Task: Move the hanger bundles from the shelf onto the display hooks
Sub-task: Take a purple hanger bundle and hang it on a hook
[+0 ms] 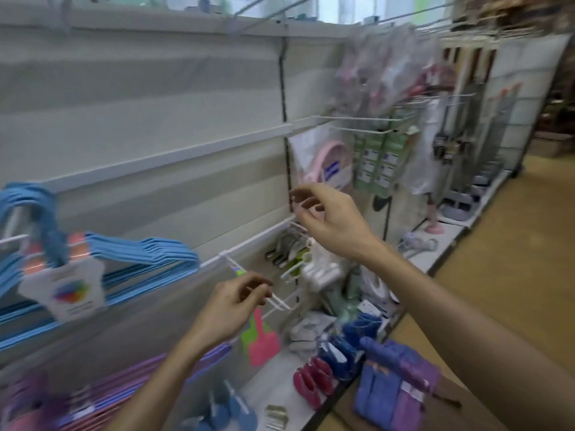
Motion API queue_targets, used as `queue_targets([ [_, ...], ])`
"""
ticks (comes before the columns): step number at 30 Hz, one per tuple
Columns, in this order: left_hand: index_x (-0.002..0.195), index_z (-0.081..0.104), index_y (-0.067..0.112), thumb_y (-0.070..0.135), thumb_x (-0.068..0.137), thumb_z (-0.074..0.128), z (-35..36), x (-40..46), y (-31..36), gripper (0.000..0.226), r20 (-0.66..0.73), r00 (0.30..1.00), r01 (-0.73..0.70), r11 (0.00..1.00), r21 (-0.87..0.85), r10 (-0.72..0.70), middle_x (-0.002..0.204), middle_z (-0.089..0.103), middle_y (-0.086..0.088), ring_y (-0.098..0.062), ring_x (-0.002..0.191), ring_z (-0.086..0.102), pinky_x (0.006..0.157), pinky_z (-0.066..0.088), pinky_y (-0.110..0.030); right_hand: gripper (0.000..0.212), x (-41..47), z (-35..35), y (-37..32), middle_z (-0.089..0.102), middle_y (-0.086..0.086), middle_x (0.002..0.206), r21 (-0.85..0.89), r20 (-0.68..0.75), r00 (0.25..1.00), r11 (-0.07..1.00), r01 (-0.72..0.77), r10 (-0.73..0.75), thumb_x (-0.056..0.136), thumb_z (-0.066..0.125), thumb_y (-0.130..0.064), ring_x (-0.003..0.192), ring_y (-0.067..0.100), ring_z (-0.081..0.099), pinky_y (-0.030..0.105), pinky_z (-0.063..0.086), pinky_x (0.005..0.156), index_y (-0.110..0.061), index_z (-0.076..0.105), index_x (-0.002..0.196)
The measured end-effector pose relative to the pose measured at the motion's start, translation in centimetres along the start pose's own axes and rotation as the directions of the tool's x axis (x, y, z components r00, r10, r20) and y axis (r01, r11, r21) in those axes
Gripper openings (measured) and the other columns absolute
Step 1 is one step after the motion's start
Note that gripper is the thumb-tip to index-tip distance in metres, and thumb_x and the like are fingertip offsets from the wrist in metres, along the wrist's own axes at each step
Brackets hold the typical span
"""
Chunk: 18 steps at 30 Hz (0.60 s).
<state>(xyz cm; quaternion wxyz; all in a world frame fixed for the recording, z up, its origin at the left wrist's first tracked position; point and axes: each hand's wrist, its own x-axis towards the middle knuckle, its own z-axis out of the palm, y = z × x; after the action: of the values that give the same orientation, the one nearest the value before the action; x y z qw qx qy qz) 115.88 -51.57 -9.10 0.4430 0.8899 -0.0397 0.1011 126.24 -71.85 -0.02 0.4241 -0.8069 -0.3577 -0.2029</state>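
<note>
Head view, motion-blurred toward the edges. Left hand (231, 301) is raised at a white wire display hook (280, 301) jutting from the panel; thumb and fingertips are curled and pinch the wire near its front end. Right hand (326, 217) is higher and to the right, in front of the black upright of the wall panel (140, 126), fingers spread and loosely bent, holding nothing, not clearly touching anything.

A blue hanger bundle (102, 259) already hangs on a hook at far left, with a white card label (67, 293) bearing a multicoloured logo on its front. Below it a purple and pink hanger bundle (102, 396) lies low against the panel, blurred. The lower shelf (280, 387) carries a pink and green flat item (259, 337) hanging just under the left hand, dark pink and blue packs, and a small metallic piece. In front of the shelf, blue and purple bundles (395, 384) rest on a brown surface, likely a box. Bagged goods (382, 76) hang on pegs further right.
</note>
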Motion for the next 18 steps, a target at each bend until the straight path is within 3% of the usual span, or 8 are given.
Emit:
queue_targets([
  [7, 0.099, 0.070, 0.022, 0.019, 0.098, 0.059, 12.3, 5.1, 6.4, 0.012, 0.200, 0.962, -0.195, 0.980, 0.032, 0.185, 0.084, 0.073, 0.008, -0.005, 0.073, 0.070, 0.070, 0.056, -0.024, 0.026, -6.7, -12.8, 7.0, 0.066, -0.003, 0.102, -0.111, -0.098, 0.983, 0.979, -0.169, 0.158, 0.094, 0.060, -0.011, 0.085, 0.005, 0.059, 0.008, 0.044, 0.073, -0.009, 0.064, 0.119],
  [13, 0.105, 0.070, 0.018, 0.025, 0.098, 0.058, 21.0, 7.6, 10.4, 0.015, 0.344, 0.903, -0.281, 0.960, 0.015, 0.258, 0.090, 0.073, 0.009, -0.003, 0.076, 0.069, 0.071, 0.056, -0.024, 0.023, -11.3, -19.8, 12.1, 0.068, -0.001, 0.096, -0.153, -0.220, 0.936, 0.938, -0.310, 0.274, 0.092, 0.060, -0.011, 0.081, 0.012, 0.063, 0.024, 0.051, 0.072, -0.012, 0.065, 0.114],
  [18, 0.103, 0.067, 0.030, 0.026, 0.097, 0.060, 25.4, 9.8, 11.4, 0.010, 0.408, 0.866, -0.306, 0.952, -0.023, 0.289, 0.089, 0.070, 0.020, 0.000, 0.078, 0.068, 0.071, 0.053, -0.018, 0.024, -13.7, -22.0, 15.8, 0.068, -0.002, 0.094, -0.128, -0.285, 0.876, 0.890, -0.437, 0.389, 0.090, 0.059, -0.010, 0.081, 0.010, 0.063, 0.024, 0.051, 0.072, -0.013, 0.066, 0.113],
])
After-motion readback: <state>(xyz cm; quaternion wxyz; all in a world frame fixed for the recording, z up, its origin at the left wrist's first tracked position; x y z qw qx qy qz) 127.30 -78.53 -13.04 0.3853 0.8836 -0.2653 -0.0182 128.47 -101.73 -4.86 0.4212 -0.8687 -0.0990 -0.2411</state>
